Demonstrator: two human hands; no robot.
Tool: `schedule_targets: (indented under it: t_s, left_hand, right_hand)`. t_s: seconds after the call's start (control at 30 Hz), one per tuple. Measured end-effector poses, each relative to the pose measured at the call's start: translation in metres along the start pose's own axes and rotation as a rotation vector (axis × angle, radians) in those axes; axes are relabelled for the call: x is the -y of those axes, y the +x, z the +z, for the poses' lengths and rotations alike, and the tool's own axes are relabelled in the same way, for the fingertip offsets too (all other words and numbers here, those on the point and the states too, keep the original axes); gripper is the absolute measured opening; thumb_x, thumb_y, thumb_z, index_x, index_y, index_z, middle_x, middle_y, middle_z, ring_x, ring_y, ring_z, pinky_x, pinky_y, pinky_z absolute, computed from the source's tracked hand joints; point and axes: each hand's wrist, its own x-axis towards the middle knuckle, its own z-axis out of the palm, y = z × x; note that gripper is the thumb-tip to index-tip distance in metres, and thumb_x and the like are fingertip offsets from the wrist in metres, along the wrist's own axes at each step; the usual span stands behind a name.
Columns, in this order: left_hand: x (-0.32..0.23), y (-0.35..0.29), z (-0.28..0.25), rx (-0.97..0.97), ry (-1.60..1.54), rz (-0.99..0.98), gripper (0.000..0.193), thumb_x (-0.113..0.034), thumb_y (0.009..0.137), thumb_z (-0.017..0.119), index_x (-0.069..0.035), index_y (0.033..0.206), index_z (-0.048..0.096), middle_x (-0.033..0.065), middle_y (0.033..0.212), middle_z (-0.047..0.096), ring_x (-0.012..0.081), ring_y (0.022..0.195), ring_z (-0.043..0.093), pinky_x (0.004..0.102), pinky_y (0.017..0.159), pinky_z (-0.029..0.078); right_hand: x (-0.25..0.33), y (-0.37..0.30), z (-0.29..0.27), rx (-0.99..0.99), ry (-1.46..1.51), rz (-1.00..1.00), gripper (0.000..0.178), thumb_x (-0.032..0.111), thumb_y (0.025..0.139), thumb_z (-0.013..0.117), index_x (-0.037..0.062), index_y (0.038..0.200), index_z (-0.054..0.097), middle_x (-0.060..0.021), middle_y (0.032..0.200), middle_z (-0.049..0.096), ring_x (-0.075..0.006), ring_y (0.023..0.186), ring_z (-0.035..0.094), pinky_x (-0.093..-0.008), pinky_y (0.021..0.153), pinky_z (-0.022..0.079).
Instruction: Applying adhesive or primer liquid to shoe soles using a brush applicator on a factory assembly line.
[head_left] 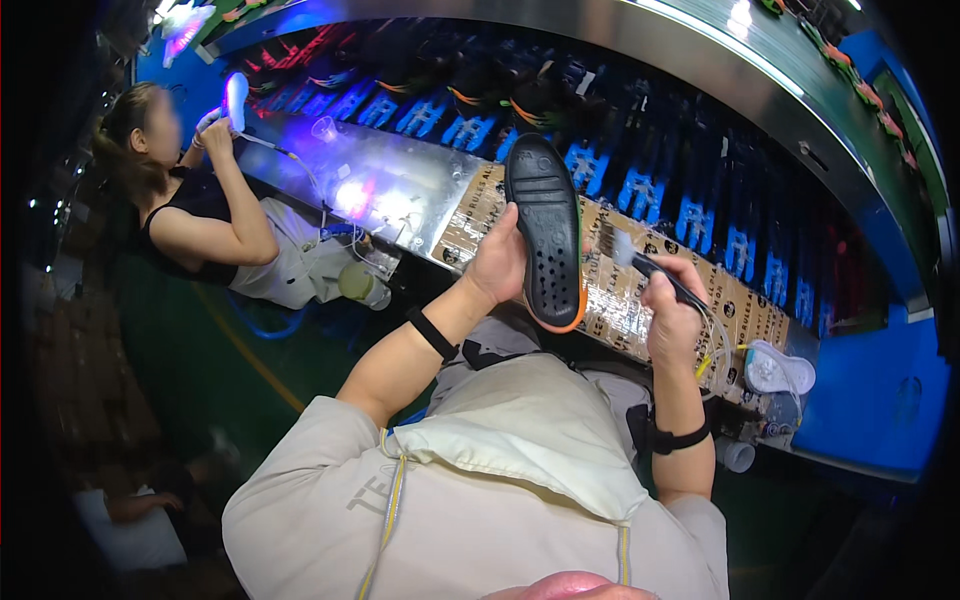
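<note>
left hand (497,262) gripping sole (546,232) upright at 12 o'clock | right hand (672,312) closed round brush (622,246), bristles just beside sole's right edge | coating looks barely begun, most left

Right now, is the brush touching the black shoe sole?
Apart. The head view shows a gap between the brush bristles and the black shoe sole, held in separate hands.

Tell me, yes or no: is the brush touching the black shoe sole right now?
No. The right hand holds the brush a little to the side of the black sole, which the left hand holds upright.
</note>
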Motion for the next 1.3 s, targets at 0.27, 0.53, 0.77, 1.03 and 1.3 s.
schedule_targets:
  t_s: [0.27, 0.53, 0.77, 1.03, 1.3]
  left_hand:
    - [0.042, -0.002, 0.015, -0.076, -0.041, -0.139, 0.083, -0.069, 0.102, 0.012, -0.009, 0.151, 0.042, 0.0093, 0.143, 0.055, 0.0211, 0.132, 0.053, 0.0403, 0.112, 0.043]
    - [0.061, -0.006, 0.024, -0.073, -0.011, -0.126, 0.076, -0.063, 0.106, 0.012, -0.008, 0.151, 0.041, 0.0086, 0.145, 0.054, 0.0206, 0.133, 0.052, 0.0399, 0.113, 0.042]
    - [0.046, 0.011, 0.014, -0.212, 0.083, -0.051, 0.082, -0.068, 0.103, 0.015, -0.006, 0.149, 0.043, 0.0135, 0.144, 0.054, 0.0278, 0.135, 0.051, 0.0434, 0.117, 0.038]
    - [0.03, 0.023, 0.008, -0.134, 0.171, -0.035, 0.083, -0.069, 0.102, 0.016, -0.006, 0.142, 0.051, 0.0136, 0.135, 0.061, 0.0284, 0.126, 0.059, 0.0446, 0.109, 0.048]
    - [0.061, 0.002, 0.034, -0.176, 0.213, -0.037, 0.074, -0.062, 0.106, 0.014, -0.008, 0.147, 0.046, 0.0109, 0.138, 0.058, 0.0236, 0.126, 0.057, 0.0407, 0.109, 0.047]
  right_hand:
    - [0.001, 0.02, 0.032, 0.055, 0.029, 0.02, 0.015, 0.006, 0.093, 0.066, -0.0007, 0.106, 0.065, -0.0003, 0.091, 0.064, -0.0047, 0.077, 0.055, -0.0205, 0.07, 0.045]
    - [-0.008, 0.02, 0.04, -0.013, -0.147, -0.103, 0.014, 0.008, 0.092, 0.069, 0.0005, 0.104, 0.068, 0.0, 0.086, 0.064, -0.0058, 0.077, 0.055, -0.0218, 0.071, 0.046]
    - [0.017, -0.006, 0.039, 0.175, -0.496, -0.155, 0.02, 0.011, 0.088, 0.071, 0.0013, 0.105, 0.071, -0.0085, 0.081, 0.069, -0.0121, 0.072, 0.062, -0.0267, 0.068, 0.05]
    - [0.04, 0.015, -0.008, 0.398, -0.472, -0.108, 0.022, 0.013, 0.087, 0.072, 0.0012, 0.105, 0.072, -0.0058, 0.085, 0.071, -0.0116, 0.078, 0.064, -0.0267, 0.069, 0.05]
    - [0.021, 0.018, 0.012, 0.127, -0.341, -0.349, 0.027, 0.007, 0.09, 0.072, 0.0016, 0.116, 0.074, -0.0062, 0.102, 0.073, -0.0098, 0.087, 0.066, -0.024, 0.078, 0.053]
